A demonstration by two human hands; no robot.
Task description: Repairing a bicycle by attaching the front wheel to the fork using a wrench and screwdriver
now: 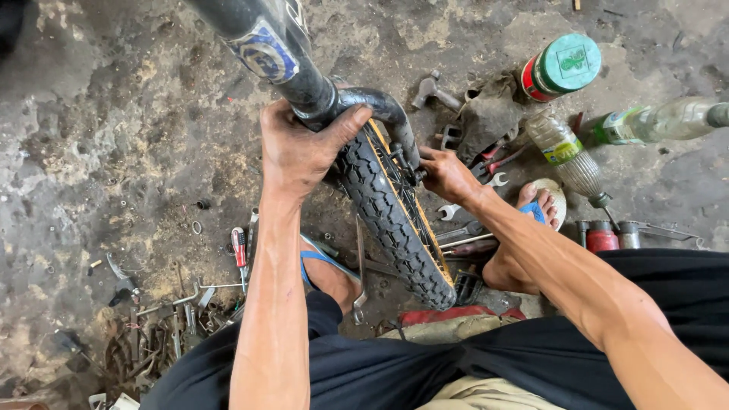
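Note:
A small bicycle wheel with a knobby black tyre stands between my knees, held in a black fork below a dark frame tube. My left hand wraps around the fork crown and the top of the tyre. My right hand pinches the axle nut at the hub on the wheel's right side. Both hands are greasy. My feet in blue sandals rest on the stained concrete floor on either side of the wheel.
Spanners, a hammer, a rag and pliers lie right of the wheel. A green-lidded can, two plastic bottles and small red tins stand at the right. A red-handled screwdriver and scrap metal bits lie at lower left.

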